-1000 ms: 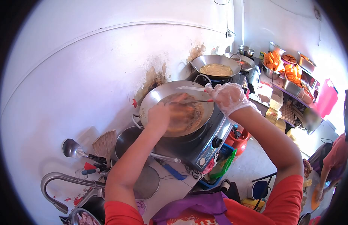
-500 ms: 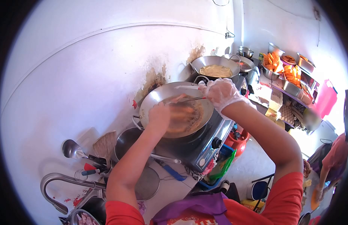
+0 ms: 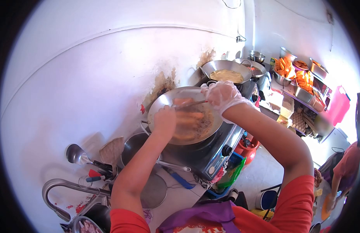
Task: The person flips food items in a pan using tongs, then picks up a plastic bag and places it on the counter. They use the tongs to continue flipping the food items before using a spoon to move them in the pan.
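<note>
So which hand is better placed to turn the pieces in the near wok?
Probably right: the gloved right hand holds a thin utensil reaching the frying pieces; the bare left hand shows no tool.

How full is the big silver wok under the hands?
Partly full: the round silver metal wok holds orange-brown food pieces in brownish liquid at its bottom.

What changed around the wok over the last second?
The gloved right hand slid left, further over the wok, carrying its thin utensil across the frying pieces. The left hand stayed at the wok's near-left side; nothing was picked up or released.
</note>
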{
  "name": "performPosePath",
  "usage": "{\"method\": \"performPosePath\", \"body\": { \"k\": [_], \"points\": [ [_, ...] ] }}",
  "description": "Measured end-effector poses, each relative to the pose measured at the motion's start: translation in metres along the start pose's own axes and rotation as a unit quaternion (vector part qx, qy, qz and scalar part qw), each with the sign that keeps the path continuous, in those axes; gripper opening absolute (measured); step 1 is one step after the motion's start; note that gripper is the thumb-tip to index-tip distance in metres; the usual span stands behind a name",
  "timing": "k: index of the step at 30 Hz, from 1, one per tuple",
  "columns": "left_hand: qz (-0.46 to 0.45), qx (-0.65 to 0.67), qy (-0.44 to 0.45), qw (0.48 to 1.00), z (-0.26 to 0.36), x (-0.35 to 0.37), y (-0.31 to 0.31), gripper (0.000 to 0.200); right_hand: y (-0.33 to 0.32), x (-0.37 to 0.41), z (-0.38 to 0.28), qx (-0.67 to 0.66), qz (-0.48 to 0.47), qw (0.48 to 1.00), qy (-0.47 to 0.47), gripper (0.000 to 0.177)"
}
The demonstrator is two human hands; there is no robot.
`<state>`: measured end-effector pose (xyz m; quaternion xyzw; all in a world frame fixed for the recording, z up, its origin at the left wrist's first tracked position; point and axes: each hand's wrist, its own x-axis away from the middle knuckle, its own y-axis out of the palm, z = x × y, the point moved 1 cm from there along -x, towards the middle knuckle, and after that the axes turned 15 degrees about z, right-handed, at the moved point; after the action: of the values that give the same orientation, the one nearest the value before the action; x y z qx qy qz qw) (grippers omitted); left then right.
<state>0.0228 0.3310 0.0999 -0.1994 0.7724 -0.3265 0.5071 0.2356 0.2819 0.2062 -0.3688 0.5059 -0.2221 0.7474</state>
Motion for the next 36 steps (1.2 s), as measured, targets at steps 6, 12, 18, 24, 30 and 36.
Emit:
{"method": "performPosePath", "body": {
  "k": [6, 12, 18, 24, 30, 36],
  "points": [
    [0.022, -0.004, 0.006, 1.000, -0.001, 0.002, 0.003, 0.018, -0.004, 0.000, 0.004, 0.019, 0.002, 1.000, -0.005, 0.018],
    [-0.004, 0.002, -0.003, 1.000, 0.002, 0.002, 0.004, 0.029, 0.002, 0.003, 0.010, 0.049, -0.005, 0.999, -0.005, 0.022],
    [-0.032, 0.022, -0.036, 0.999, 0.006, -0.006, -0.005, 0.038, 0.006, 0.005, 0.013, 0.052, 0.001, 0.999, -0.004, 0.023],
    [-0.018, 0.013, -0.027, 0.999, 0.007, -0.005, -0.004, 0.034, 0.003, 0.005, 0.016, 0.028, 0.000, 0.999, 0.020, 0.022],
    [0.009, 0.015, -0.036, 0.999, 0.007, -0.005, 0.004, 0.026, 0.010, 0.005, 0.018, 0.032, 0.012, 0.999, 0.027, 0.022],
    [-0.003, 0.008, -0.035, 0.999, 0.010, -0.005, 0.007, 0.027, 0.016, 0.007, 0.021, -0.005, 0.047, 0.998, 0.045, 0.019]
  ]
}}
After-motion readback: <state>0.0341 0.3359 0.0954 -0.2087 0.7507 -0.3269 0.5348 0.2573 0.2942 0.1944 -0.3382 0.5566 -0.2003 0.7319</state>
